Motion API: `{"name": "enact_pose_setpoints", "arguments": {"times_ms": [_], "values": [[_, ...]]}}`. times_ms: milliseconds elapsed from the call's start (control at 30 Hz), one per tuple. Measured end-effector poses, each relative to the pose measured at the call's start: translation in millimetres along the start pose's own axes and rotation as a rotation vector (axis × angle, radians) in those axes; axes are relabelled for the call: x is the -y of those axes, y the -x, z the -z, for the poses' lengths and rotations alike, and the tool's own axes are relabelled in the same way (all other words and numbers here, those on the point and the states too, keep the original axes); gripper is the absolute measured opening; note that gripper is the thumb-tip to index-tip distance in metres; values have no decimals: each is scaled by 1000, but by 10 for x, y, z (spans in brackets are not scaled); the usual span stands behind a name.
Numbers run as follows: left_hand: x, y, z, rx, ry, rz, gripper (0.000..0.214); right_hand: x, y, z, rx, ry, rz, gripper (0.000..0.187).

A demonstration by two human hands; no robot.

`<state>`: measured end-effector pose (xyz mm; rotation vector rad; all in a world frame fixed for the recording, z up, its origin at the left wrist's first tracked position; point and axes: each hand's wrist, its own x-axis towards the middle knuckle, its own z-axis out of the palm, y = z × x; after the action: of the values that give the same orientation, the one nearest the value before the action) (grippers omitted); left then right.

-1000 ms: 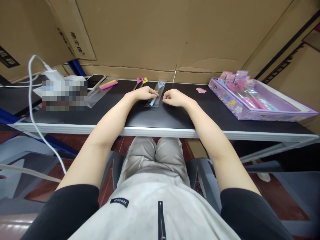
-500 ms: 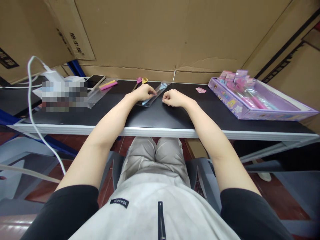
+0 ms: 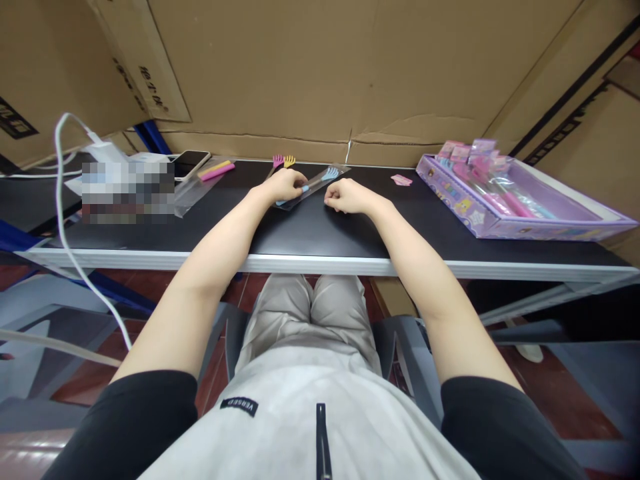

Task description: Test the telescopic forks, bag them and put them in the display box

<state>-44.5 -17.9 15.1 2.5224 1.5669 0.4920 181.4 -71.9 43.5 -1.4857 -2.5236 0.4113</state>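
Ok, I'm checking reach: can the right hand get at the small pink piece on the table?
Likely yes: the right hand is near the small pink piece, and nothing visible stands between them.

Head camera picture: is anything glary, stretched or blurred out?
In the head view, a soft sheen lies on the black table near its front edge; the head view also stretches the purple box towards the right side; in the head view's left part, a pixelated patch hides what is there.
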Motion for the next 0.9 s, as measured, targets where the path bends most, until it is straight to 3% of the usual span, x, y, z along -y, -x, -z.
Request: {"name": "enact_pose_setpoints", "arguments": {"times_ms": [233, 567, 900], "values": [[-19, 9, 17, -3, -96, 105, 51, 15, 18, 10, -5, 13, -15, 17], [-189, 106, 109, 33, -176, 120, 56, 6, 2, 1, 3, -13, -25, 18], [57, -2, 68, 74, -271, 113, 72, 8, -3, 7, 5, -11, -33, 15]]}}
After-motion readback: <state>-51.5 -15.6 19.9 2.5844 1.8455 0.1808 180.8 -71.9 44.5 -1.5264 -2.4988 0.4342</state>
